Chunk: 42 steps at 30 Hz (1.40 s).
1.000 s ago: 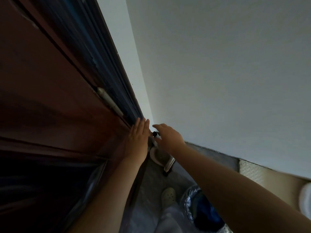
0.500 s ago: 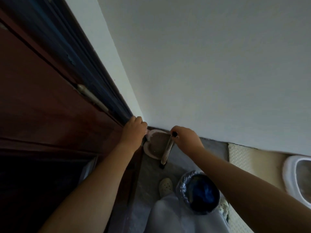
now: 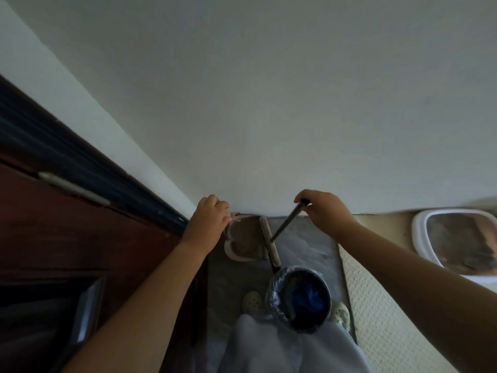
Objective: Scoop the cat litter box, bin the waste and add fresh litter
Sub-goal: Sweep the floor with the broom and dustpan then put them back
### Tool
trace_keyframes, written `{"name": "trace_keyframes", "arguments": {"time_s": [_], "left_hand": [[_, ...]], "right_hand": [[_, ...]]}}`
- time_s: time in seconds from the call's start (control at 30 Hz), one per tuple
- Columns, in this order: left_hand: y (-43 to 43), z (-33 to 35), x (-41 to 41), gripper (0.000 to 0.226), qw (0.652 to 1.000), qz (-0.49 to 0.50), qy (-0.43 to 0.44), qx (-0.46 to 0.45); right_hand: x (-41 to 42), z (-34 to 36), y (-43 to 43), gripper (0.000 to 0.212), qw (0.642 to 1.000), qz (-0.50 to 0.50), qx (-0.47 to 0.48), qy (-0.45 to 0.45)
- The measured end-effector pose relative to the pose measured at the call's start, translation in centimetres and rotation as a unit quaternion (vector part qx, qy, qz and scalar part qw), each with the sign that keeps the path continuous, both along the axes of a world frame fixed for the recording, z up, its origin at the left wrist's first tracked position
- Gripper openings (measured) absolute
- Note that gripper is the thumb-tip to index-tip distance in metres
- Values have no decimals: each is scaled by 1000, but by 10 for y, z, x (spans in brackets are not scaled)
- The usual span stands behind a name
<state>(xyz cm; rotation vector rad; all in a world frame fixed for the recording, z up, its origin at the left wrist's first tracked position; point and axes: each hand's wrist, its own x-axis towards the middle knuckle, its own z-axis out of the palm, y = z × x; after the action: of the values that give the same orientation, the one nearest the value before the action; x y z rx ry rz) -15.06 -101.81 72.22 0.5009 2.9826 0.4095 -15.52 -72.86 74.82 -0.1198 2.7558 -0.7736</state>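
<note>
My left hand (image 3: 209,222) is closed around the top of a pale dustpan (image 3: 242,247) that stands on the floor by the wall and holds grey-brown litter. My right hand (image 3: 325,214) grips the dark handle of a small broom (image 3: 286,226). The broom's pale head (image 3: 270,244) lies along the dustpan's right edge. A round bin (image 3: 298,297) lined with a blue bag stands just below the broom head, between my feet. At the far right edge sits the white-rimmed litter box (image 3: 419,232) with brownish litter in it.
A dark wooden door (image 3: 80,238) fills the left side, and a white wall rises ahead. The grey floor mat (image 3: 306,249) lies under the dustpan and bin, with a white textured mat (image 3: 376,305) to its right. My pale shoes (image 3: 251,301) flank the bin.
The view has swung right and down, which brought the litter box into sight. Both hands drew away from the door edge, and the dustpan and broom now show fully above the bin.
</note>
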Motion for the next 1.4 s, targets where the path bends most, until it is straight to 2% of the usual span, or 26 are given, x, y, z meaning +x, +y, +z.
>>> {"name": "trace_keyframes", "arguments": {"time_s": [0.33, 0.7, 0.83, 1.1, 1.27, 1.4], "left_hand": [[118, 20, 27, 19, 999, 35, 26, 29], [290, 31, 98, 14, 996, 43, 9, 72], [327, 35, 130, 19, 996, 30, -2, 87], [381, 29, 186, 27, 994, -20, -11, 110], [406, 34, 232, 27, 991, -24, -15, 132], [432, 33, 266, 27, 992, -17, -29, 121]], "right_hand": [[21, 25, 146, 21, 998, 27, 45, 34], [102, 40, 327, 21, 996, 22, 82, 36], [151, 47, 366, 20, 995, 6, 82, 48], [263, 36, 417, 22, 987, -89, 117, 70], [305, 46, 435, 23, 985, -92, 97, 111], [326, 44, 467, 20, 988, -93, 96, 80]]}}
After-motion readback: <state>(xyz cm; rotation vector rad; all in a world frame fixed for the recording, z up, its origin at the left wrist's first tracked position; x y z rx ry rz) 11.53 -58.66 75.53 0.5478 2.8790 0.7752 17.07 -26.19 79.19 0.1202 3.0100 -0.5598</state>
